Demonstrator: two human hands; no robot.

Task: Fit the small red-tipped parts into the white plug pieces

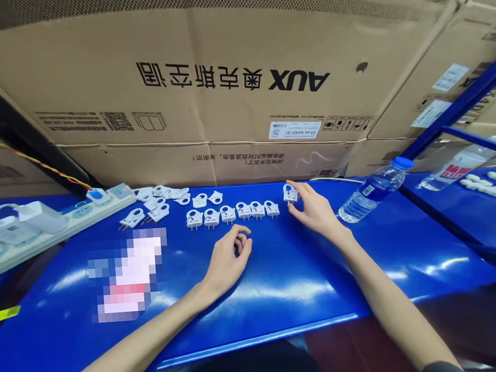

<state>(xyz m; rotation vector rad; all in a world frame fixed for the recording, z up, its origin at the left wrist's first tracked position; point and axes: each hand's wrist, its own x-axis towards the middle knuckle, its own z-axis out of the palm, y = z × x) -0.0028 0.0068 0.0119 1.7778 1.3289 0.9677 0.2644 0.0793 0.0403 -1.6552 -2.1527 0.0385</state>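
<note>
Head view: right hand (315, 209) pinches a white plug (290, 193) upright on blue table (280, 286); left hand (230, 258) rests loosely curled, holding nothing.

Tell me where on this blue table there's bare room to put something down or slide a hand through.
Bare blue table lies in front of the row of white plugs, around the left hand, and between the right hand and the lying water bottle. Crowded: the back left, with loose plugs beside the power strip.
</note>
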